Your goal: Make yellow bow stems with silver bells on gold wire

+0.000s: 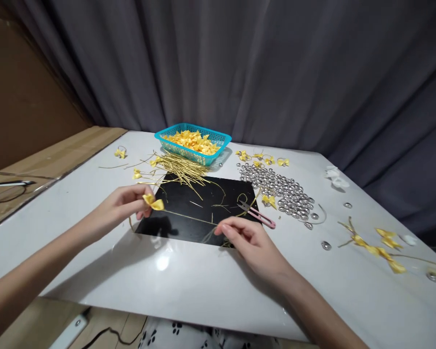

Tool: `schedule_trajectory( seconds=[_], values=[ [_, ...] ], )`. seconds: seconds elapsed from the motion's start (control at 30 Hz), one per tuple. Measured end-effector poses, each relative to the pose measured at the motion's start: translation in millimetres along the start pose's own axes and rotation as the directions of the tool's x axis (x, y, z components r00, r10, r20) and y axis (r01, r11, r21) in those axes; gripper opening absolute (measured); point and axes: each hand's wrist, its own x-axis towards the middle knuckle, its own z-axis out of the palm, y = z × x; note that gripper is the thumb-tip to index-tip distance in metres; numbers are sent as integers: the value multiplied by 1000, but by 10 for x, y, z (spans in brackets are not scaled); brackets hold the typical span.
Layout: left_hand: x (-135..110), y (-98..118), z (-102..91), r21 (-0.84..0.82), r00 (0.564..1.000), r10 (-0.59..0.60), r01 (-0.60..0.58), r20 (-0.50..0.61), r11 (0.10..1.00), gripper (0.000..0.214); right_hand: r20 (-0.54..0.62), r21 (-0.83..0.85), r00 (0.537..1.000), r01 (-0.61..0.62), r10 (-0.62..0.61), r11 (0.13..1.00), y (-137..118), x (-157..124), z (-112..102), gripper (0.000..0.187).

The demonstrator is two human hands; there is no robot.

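My left hand [135,202] pinches a small yellow ribbon bow [153,202] above the left edge of a black mat [199,198]. A thin gold cord [189,216] runs from the bow across the mat. The cord's other end is pinched between the thumb and forefinger of my right hand [245,237], over the mat's front right corner. Just beyond that hand lie pink-handled thread snips [257,214], their blades on the mat. Gold cord pieces [183,167] are heaped at the mat's back edge.
Behind the mat stands a turquoise basket [221,140] of yellow bows. Many silver ring-like pieces [279,186] spread to its right. Finished-looking bows with cords [378,249] lie at the right, and white crumpled scraps [336,178] near the right edge. Glasses [9,189] rest on cardboard at left.
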Motion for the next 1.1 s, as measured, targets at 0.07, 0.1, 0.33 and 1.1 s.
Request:
schedule_trajectory(
  seconds=[0.07,0.1,0.33,1.1],
  values=[
    [-82,-140,-144,29,999,-35,36,-36,999,15,-35,-97,999,-1,-2,995,68,-26,-118,28],
    [-117,-200,-192,43,998,-49,51,-51,998,18,-59,-139,998,-7,-2,990,99,-33,-167,29],
    [-208,-505,-399,125,972,-133,159,-194,979,22,-250,-326,968,-55,-29,944,299,-2,-471,30],
    [-578,19,245,-27,991,99,-97,87,995,16,154,-181,987,72,-44,981,-191,-229,405,95]
  ],
)
